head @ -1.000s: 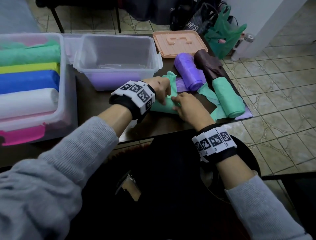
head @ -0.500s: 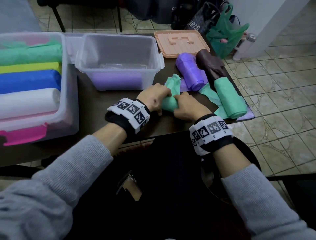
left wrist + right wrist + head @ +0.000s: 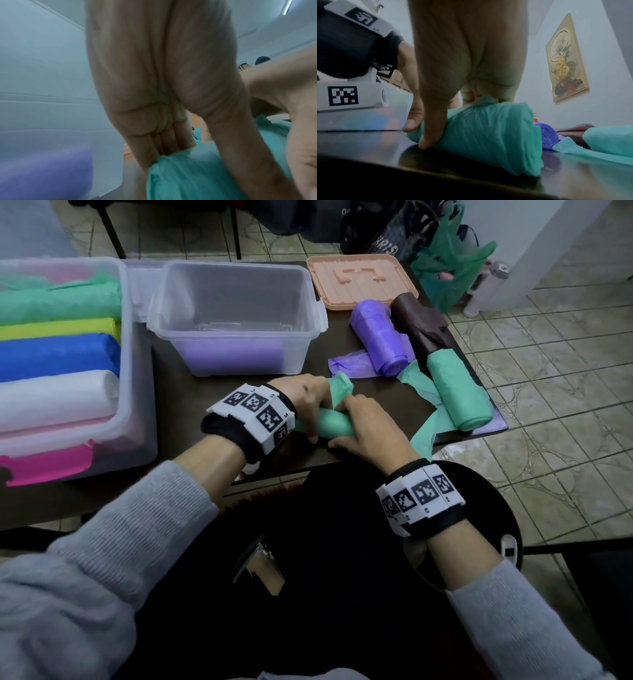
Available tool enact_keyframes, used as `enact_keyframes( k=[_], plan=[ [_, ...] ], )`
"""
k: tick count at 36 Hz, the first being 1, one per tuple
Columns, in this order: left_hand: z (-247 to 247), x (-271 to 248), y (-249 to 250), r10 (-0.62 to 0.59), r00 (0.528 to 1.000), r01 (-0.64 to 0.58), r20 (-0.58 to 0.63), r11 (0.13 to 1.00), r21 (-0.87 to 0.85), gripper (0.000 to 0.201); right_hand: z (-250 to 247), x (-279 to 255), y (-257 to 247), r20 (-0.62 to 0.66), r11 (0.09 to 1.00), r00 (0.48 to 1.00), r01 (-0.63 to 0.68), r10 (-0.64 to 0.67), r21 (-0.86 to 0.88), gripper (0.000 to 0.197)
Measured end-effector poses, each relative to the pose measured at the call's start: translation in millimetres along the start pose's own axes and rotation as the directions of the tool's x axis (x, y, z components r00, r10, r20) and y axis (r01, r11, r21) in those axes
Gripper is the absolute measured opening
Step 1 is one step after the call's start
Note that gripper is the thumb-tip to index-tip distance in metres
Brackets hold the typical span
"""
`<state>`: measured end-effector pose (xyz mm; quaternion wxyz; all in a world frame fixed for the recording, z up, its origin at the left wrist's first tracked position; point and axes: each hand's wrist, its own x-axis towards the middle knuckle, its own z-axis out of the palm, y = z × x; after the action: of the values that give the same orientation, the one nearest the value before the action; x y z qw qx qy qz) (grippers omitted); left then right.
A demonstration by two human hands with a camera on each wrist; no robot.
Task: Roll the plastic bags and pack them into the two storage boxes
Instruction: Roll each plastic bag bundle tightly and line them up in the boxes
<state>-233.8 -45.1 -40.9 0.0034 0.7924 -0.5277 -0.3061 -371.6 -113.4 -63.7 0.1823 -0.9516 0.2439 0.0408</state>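
A half-rolled green plastic bag [image 3: 330, 424] lies on the dark table [image 3: 191, 405] near its front edge, with a loose tail [image 3: 340, 386] sticking up behind it. My left hand [image 3: 308, 405] grips the roll's left part, fingers curled over it and thumb at the near side. My right hand [image 3: 366, 426] grips its right part the same way. In the right wrist view the roll [image 3: 488, 132] sits under my right hand [image 3: 462, 81]. The left wrist view shows my left fingers [image 3: 171, 135] going over the green roll [image 3: 197, 173]. The small clear box [image 3: 308, 302] holds a purple roll [image 3: 236, 356].
The large clear box [image 3: 137, 371] at the left holds green, yellow, blue and white rolls. An orange lid [image 3: 361, 280] lies at the back. A purple roll [image 3: 380, 337], a brown roll [image 3: 419, 325] and a green roll [image 3: 459, 392] lie by the table's right edge.
Both hands have drawn back toward the near table edge, rolling the green bag. The roll is thicker and the loose tail behind it is shorter.
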Motion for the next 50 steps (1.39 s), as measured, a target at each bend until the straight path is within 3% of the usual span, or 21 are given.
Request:
enact_keyframes(
  k=[3, 6, 10, 12, 17, 21, 28, 33, 35, 38, 46, 50],
  plan=[
    [0, 0, -1, -0.001, 0.999, 0.0, -0.042, 0.999, -0.032, 0.07, -6, 6, 2, 0.037, 1.0, 0.999, 0.001, -0.002, 0.027, 0.057],
    [0, 0, -1, 0.011, 0.984, -0.018, -0.177, 0.999, -0.034, 0.083, -12, 13, 4, 0.098, 0.999, 0.995, -0.004, 0.0, 0.037, 0.055],
    [4, -3, -2, 0.011, 0.956, -0.032, -0.294, 0.997, -0.065, 0.051, -18, 24, 11, 0.207, 0.998, 0.978, -0.024, 0.013, 0.052, 0.048],
    [6, -4, -2, 0.001, 0.946, -0.032, -0.325, 0.995, -0.09, 0.046, -20, 28, 14, 0.249, 0.999, 0.968, -0.033, 0.023, 0.039, 0.048],
    [2, -4, -3, 0.007, 0.951, -0.043, -0.31, 0.993, -0.111, 0.048, -25, 36, 18, 0.339, 0.998, 0.939, -0.066, 0.054, 0.025, 0.052],
    [0, -3, -6, 0.018, 0.961, -0.049, -0.277, 0.993, -0.107, 0.064, -29, 37, 23, 0.288, 0.969, 0.954, -0.146, 0.084, 0.201, 0.062],
    [0, 2, -12, 0.025, 0.961, -0.073, -0.276, 0.983, -0.168, 0.059, -34, 47, 30, 0.311, 0.95, 0.943, -0.2, 0.121, 0.239, 0.071],
    [-4, 4, -14, 0.019, 0.966, -0.069, -0.257, 0.98, -0.188, 0.059, -38, 54, 27, 0.384, 0.937, 0.918, -0.214, 0.096, 0.277, 0.097],
    [-5, 3, -14, 0.017, 0.967, -0.066, -0.252, 0.98, -0.187, 0.059, -41, 57, 24, 0.41, 0.955, 0.908, -0.189, 0.081, 0.229, 0.089],
    [-5, 1, -14, 0.032, 0.97, -0.078, -0.242, 0.98, -0.185, 0.059, -45, 59, 19, 0.444, 0.981, 0.895, -0.112, 0.029, 0.161, 0.049],
    [-4, -6, -17, 0.079, 0.967, -0.131, -0.243, 0.969, -0.209, 0.054, -37, 48, 8, 0.31, 0.999, 0.951, -0.017, 0.004, 0.038, 0.05],
    [5, -8, -19, 0.014, 0.958, -0.106, -0.286, 0.946, -0.306, 0.05, -21, 38, 6, 0.167, 0.999, 0.985, 0.03, -0.034, 0.026, 0.055]
  ],
)
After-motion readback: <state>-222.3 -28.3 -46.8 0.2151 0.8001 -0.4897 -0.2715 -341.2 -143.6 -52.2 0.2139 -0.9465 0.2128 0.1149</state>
